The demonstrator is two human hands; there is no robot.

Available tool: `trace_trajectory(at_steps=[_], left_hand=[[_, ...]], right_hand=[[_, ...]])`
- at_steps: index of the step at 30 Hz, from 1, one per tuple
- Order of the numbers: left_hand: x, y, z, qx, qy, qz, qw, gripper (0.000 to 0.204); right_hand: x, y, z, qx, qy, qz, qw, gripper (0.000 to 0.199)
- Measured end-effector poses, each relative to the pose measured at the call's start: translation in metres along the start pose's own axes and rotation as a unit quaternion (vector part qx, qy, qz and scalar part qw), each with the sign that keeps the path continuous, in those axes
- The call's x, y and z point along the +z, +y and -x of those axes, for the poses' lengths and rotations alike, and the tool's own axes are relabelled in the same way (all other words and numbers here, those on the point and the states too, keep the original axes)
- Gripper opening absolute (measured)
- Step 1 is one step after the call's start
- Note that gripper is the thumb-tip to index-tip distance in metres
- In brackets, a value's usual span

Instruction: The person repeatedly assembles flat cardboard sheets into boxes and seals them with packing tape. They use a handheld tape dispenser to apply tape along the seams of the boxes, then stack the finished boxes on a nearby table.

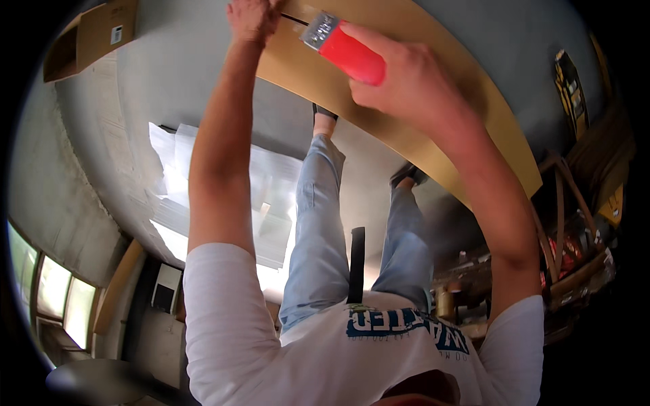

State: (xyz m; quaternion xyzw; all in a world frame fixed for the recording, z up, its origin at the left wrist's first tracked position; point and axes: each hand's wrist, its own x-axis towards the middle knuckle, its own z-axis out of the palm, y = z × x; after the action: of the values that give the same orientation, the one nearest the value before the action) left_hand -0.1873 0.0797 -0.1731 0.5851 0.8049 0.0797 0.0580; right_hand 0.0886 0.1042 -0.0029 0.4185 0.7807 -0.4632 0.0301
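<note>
In my right hand [413,81] is a red tool [352,55] with a broad, silver, speckled metal end; its exact kind is unclear. My fingers are closed around the red part, and the metal end points toward the upper left over a large tan board [406,145]. Next to that end, a short dark line [295,19] runs across the board toward my left hand [254,19]. That hand is at the board's far left, by the picture's upper edge. Its fingers are partly cut off, so their hold does not show.
An open cardboard box [101,40] is at the upper left. White sheets [264,203] lie on the grey floor left of my legs. At the right are a yellow-and-black object [571,91] and a cluttered heap with a brown frame [558,216]. My feet stand close to the board's edge.
</note>
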Motion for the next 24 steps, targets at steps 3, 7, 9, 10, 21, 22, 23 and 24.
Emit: trace_trajectory(at_steps=[3,7,9,10,21,22,23,24], left_hand=[[0.003,-0.018,0.009,0.016,0.004,0.009,1.0,0.077],[-0.009,0.014,0.007,-0.003,-0.016,-0.034,0.999,0.08],[-0.012,0.008,0.007,-0.001,-0.02,-0.053,0.998,0.08],[-0.013,0.007,0.007,0.0,-0.02,-0.065,0.998,0.081],[0.025,0.148,0.113,0.222,-0.03,0.018,0.974,0.077],[0.027,0.147,0.117,0.217,-0.037,0.014,0.975,0.077],[0.029,0.146,0.119,0.215,-0.039,0.006,0.976,0.08],[0.029,0.143,0.119,0.217,-0.036,0.0,0.975,0.08]], right_hand=[[-0.01,0.026,0.058,0.02,-0.005,0.014,1.0,0.067],[-0.012,0.083,0.11,0.055,0.012,0.041,0.998,0.068],[-0.009,0.09,0.112,0.055,-0.003,0.053,0.997,0.068],[-0.006,0.093,0.111,0.053,-0.009,0.057,0.997,0.068],[0.006,0.127,0.135,0.093,-0.004,0.092,0.991,0.066],[0.005,0.136,0.151,0.104,-0.013,0.085,0.991,0.067],[0.008,0.15,0.17,0.103,-0.002,0.09,0.991,0.068],[0.009,0.169,0.193,0.107,0.009,0.1,0.989,0.069]])
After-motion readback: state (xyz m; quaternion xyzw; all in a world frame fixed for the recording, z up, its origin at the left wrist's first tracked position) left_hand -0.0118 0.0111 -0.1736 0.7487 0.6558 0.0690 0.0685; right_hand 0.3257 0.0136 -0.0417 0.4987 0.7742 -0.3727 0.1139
